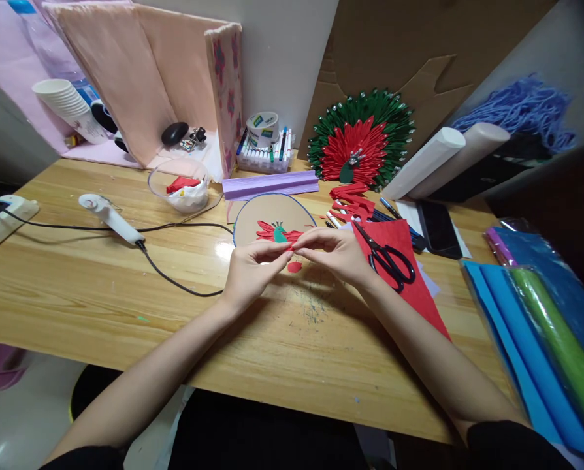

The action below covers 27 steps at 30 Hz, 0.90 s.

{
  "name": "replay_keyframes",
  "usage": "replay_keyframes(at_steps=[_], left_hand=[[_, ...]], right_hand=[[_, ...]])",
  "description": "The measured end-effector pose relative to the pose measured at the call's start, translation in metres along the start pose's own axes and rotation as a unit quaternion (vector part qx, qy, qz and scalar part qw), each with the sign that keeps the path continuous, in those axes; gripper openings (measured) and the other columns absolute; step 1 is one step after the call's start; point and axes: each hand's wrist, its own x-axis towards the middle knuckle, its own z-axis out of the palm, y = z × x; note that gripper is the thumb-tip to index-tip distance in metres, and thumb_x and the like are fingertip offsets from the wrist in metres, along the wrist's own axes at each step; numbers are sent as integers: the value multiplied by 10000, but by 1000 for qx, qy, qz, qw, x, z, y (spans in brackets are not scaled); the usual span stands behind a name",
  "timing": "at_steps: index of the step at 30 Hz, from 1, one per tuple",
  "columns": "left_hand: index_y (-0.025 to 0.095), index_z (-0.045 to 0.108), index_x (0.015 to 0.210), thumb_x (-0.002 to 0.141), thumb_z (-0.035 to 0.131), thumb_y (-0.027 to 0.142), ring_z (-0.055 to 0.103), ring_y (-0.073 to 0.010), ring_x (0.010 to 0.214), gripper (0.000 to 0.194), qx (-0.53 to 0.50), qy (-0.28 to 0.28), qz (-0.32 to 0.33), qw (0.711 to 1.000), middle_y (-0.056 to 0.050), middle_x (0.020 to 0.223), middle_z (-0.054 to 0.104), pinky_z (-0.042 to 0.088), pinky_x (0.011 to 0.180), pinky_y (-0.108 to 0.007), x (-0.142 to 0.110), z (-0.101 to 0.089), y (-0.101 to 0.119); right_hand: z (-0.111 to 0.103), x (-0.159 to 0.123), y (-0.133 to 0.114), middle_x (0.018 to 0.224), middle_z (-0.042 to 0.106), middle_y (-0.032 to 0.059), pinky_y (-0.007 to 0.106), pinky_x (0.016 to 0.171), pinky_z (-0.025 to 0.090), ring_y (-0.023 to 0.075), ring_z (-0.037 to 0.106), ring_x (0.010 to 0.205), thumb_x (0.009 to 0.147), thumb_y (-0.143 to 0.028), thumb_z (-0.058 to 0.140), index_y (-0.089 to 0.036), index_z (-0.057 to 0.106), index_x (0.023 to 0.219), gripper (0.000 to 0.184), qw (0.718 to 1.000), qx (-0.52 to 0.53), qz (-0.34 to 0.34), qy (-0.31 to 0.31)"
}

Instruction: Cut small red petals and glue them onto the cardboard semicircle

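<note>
My left hand [251, 269] and my right hand [335, 253] meet over the table, thumbs and fingertips pinched together on a small red paper piece [291, 247] mostly hidden by the fingers. Just behind them lies a round cardboard disc [251, 219] with a blue rim. On it are a green bird shape [279, 234] and several red paper petals [264, 230]. A loose red petal [294, 267] rests on the table below my fingertips. Right of my right hand, black-handled scissors [394, 262] lie on a sheet of red crepe paper [422, 287].
A white glue gun [110, 219] lies left, its black cord running toward the disc. Behind stand a clear plastic bowl [191, 196], a marker box [265, 156] and a finished red-green peacock piece [360, 140]. A phone [438, 228] and wrapped paper packs [532, 339] lie right.
</note>
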Motion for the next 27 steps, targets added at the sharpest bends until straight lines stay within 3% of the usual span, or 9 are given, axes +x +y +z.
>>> replay_keyframes(at_steps=[12,27], left_hand=[[187,723,891,750,646,215,645,-131,722,163,101,23,119,987,-63,827,709,545,654,-258,-2,-1,0],[174,707,942,738,660,216,663,-128,721,213,87,28,124,988,-63,870,711,566,688,-261,-2,0,1]], right_hand=[[4,-1,-1,830,677,41,320,757,557,153,653,780,707,-271,721,-184,711,810,135,999,32,16,14],[10,-1,-4,779,698,33,312,727,562,150,665,730,660,-273,755,-177,702,771,156,996,69,41,45]])
